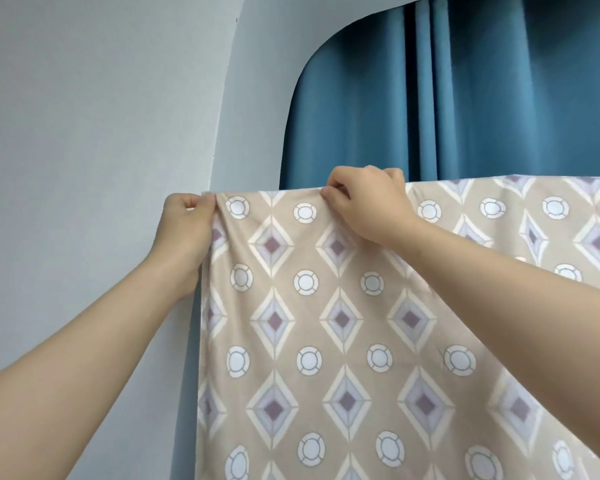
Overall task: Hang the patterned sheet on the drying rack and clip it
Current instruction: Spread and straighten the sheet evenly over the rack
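**2 hands pinch the top edge of the hanging sheet**

The patterned sheet (326,323) hangs flat in front of the person and fills the lower middle and right of the view. It is beige, printed with rows of white rings and pale diamonds that have purple centres. Its top edge runs almost level from the left corner to the right border of the picture. Whatever carries the edge is hidden under the cloth. The sheet's left side falls straight down, close in front of the wall (84,116).

The left hand (187,216) is at the sheet's top left corner. Its fingers are curled in and the thumb meets them, so the corner is pinched between them. A small fold of cloth gathers just below the grip and runs down and to the right. The forearm reaches up from the lower left.

The right hand (368,199) is further along the same edge, near the left hand but apart from it, with 2 white rings of the print between them. Its fingers are bent over the top edge, and the thumb and forefinger pinch the cloth at the hand's left side. The palm side lies against the front of the sheet. The right forearm crosses the sheet from the lower right and covers part of the pattern.

Behind the sheet, a blue curtain (465,98) hangs in vertical folds inside a round-cornered opening in the pale grey wall.
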